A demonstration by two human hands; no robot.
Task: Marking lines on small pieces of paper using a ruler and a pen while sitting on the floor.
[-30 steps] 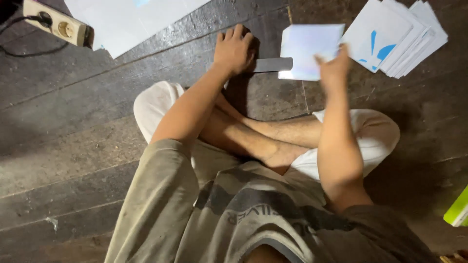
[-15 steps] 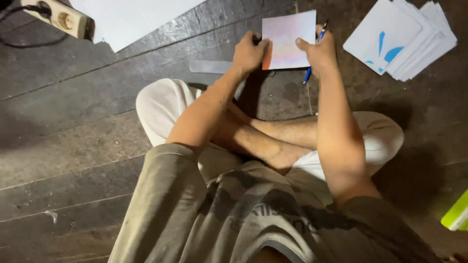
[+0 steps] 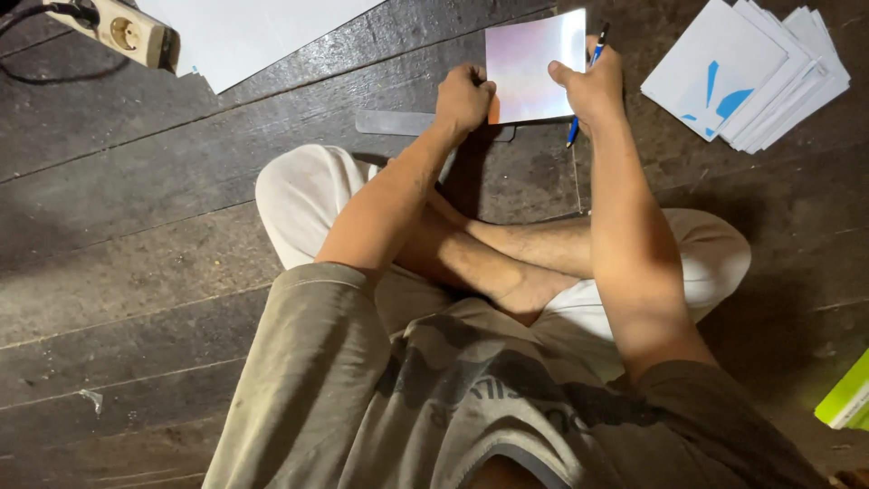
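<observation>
A person sits cross-legged on a dark plank floor [image 3: 136, 272], both arms stretched forward to hold 1 square sheet of paper [image 3: 534, 65] up off the boards at the top centre of the frame. The left hand [image 3: 463, 95] is curled into a loose fist, pinching the sheet's lower left edge between thumb and fingers. The right hand [image 3: 590, 86] grips the sheet's right edge with the thumb on top while also keeping a blue pen [image 3: 585, 83] tucked under the fingers – its tip pointing down toward the floor, its cap end showing above the knuckles. Held at 2 opposite sides, the sheet stays flat and faces the camera; its surface looks pale with a faint pink and blue tint, and nothing written on it can be made out.

Just below the paper, partly hidden by the left hand, a clear plastic ruler [image 3: 398, 122] lies flat on the planks, within easy reach. At the upper right a fanned stack of white square sheets [image 3: 751, 72] with a blue mark on the top one rests on the floor, apart from the held sheet. A large white sheet [image 3: 244, 32] lies at the upper left beside a power strip [image 3: 122, 32] – its black cable trailing off the frame edge. A yellow-green object [image 3: 846, 398] pokes in at the lower right; what it is cannot be told.
</observation>
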